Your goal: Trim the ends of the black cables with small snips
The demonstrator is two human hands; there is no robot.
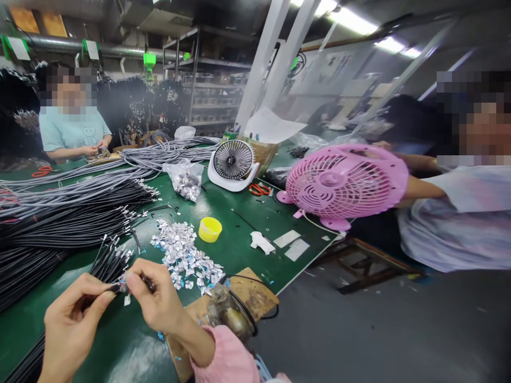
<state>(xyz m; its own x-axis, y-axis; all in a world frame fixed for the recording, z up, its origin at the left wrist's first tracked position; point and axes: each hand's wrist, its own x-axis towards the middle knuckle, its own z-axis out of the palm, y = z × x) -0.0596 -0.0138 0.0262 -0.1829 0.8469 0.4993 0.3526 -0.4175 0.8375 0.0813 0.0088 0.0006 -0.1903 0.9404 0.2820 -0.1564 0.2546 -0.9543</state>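
Note:
My left hand pinches the end of a black cable between thumb and fingertips. Close against that end, my right hand is closed, with a small dark part showing among its fingers; the rest of what it grips is hidden. Just behind both hands lie black cable ends with pale tips. A heap of small silvery-white pieces, some with blue bits, spreads over the green table beyond my right hand. Next to my right wrist, a worn metal device rests on a wooden board.
Black and grey cable bundles cover the left side. Beyond the heap are a yellow cup, a plastic bag, a white fan and orange-handled scissors. A pink fan stands at the right edge. Co-workers sit across and at right.

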